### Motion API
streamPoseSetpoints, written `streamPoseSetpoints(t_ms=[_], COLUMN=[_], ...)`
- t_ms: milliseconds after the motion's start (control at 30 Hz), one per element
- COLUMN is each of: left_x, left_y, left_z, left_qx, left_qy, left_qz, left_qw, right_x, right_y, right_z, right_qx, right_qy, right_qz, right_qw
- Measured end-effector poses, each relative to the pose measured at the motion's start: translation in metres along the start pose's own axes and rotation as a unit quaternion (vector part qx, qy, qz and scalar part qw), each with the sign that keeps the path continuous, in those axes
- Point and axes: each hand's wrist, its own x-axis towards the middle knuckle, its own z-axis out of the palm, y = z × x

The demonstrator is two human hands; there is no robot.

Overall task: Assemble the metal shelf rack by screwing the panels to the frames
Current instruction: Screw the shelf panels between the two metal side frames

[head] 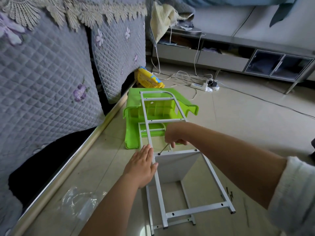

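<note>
A white metal ladder frame (pixel 163 120) lies flat over a white shelf panel (pixel 175 165) that stands on edge between it and a second frame (pixel 172 220) below on the floor. My left hand (pixel 142 166) presses flat, fingers straight, against the frame's left rail. My right hand (pixel 173 135) grips a thin metal tool (pixel 164 149) whose tip sits in a screw at the left end of the crossbar above the panel. Several black screws (pixel 229 193) lie on the floor at the right.
A green plastic stool (pixel 133 116) lies tipped under the frame's far end. A quilted sofa stands along the left. A clear plastic bag (pixel 80 203) lies near me. A yellow basket (pixel 148 78), a power strip (pixel 199 86) and cables lie beyond.
</note>
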Motion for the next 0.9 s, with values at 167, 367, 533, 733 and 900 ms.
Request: streamPoseSetpoints(t_ms=[167,367,533,733,900], left_x=[-0.003,-0.001,0.003,-0.005,-0.001], left_y=[0.003,0.002,0.0,0.001,0.001], left_z=[-0.009,-0.008,-0.001,0.002,-0.002], left_qx=[-0.004,-0.008,-0.018,-0.03,-0.014], left_qy=[-0.029,-0.018,0.021,0.018,0.02], left_qz=[0.001,-0.002,-0.003,0.009,0.007], left_qw=[1.0,1.0,1.0,0.999,1.0], right_x=[-0.006,-0.015,-0.006,0.02,0.017], right_y=[0.0,0.0,-0.018,0.018,0.021], right_z=[0.007,0.007,0.002,-0.006,0.002], right_qx=[-0.237,-0.358,-0.329,0.217,0.209], right_qy=[0.097,0.14,0.088,-0.163,-0.119], right_qz=[-0.097,-0.151,-0.104,0.097,0.102], right_qw=[0.962,0.911,0.934,0.958,0.965])
